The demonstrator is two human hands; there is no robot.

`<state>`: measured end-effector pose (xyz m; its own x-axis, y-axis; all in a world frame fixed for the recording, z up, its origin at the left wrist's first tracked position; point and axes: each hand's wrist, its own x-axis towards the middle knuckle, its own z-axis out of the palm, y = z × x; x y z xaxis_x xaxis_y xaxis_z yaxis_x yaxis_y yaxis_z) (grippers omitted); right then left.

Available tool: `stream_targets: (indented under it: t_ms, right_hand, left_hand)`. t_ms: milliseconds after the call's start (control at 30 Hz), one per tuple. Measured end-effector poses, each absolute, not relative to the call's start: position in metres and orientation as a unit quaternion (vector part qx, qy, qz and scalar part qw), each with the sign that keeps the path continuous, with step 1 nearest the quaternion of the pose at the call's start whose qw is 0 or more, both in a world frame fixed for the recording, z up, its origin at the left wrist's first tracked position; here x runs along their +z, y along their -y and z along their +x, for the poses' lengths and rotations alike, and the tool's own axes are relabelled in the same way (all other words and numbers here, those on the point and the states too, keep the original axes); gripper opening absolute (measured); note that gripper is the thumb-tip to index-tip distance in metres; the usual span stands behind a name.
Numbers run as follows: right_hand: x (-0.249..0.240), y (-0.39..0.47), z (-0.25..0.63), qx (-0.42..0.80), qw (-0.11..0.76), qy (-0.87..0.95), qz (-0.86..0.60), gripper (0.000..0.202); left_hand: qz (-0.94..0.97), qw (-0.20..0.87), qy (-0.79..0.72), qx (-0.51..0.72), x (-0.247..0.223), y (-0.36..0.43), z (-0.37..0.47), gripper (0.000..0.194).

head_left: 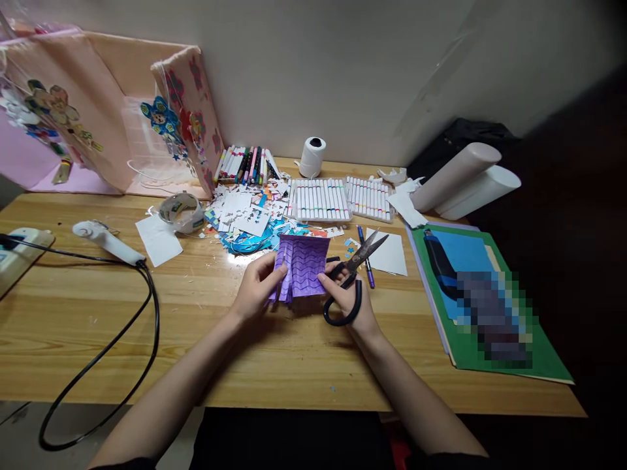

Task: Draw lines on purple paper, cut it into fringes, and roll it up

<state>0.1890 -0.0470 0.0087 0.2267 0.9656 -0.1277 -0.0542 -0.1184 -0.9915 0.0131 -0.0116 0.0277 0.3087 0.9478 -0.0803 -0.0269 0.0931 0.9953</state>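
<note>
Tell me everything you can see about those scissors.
The scissors have dark, worn-looking metal blades meeting at a pivot, and rounded black handles, perhaps plastic-coated. The right hand holds them; one large loop shows in front of it, the other is mostly hidden. The blades stand slightly parted, pointing away and rightward above the wooden table.

Bare forearms (189, 378) slant forward and inward, left hand (255, 288) and right hand (356, 305) near each other, both gripping, thumbs (273, 279) uppermost.
</note>
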Motion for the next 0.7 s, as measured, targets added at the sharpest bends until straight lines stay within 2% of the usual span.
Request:
stream_targets:
  t_ms: [100,300,433,600,700]
  right_hand:
    - [0.009,0.044,0.193,0.474,0.541,0.384,-0.578,0.034]
    - [0.009,0.042,0.198,0.455,0.548,0.381,-0.589,0.032]
    - [0.011,0.042,0.199,0.469,0.545,0.372,-0.586,0.035]
    - [0.012,0.044,0.196,0.598,0.496,0.345,-0.527,0.045]
    - [0.013,0.052,0.194,0.680,0.422,0.370,-0.472,0.056]
  left_hand:
    - [0.570,0.577,-0.424,0.403,0.023,0.007,0.015,0.021]
    - [0.589,0.616,-0.423,0.306,0.020,0.008,0.021,0.025]
    - [0.579,0.628,-0.427,0.298,0.020,0.009,0.021,0.024]
    - [0.537,0.590,-0.474,0.373,0.022,0.005,0.018,0.025]
    - [0.497,0.531,-0.530,0.437,0.023,0.001,0.014,0.023]
